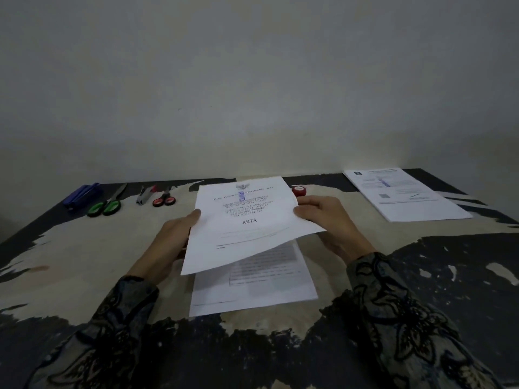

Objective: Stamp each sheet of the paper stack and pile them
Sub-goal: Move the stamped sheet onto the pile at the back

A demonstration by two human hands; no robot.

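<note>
Hands, left hand [171,234] and right hand [323,217], pinch the stamped sheet [250,223] lifted above the paper stack [252,290] at counter centre. Best carry it level toward the finished pile [407,195] at two o'clock, edges squared.

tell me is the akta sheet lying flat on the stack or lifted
Lifted: both hands, left and right, hold the AKTA sheet by its edges above the stack.

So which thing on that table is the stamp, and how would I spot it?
Start at the worn, peeling dark table and find the white printed sheet that both hands hold up over the stack. Just past its far right corner, beyond the right hand, sits the small round red stamp. The only other red is on the scissor handles and stapler far left.
</note>
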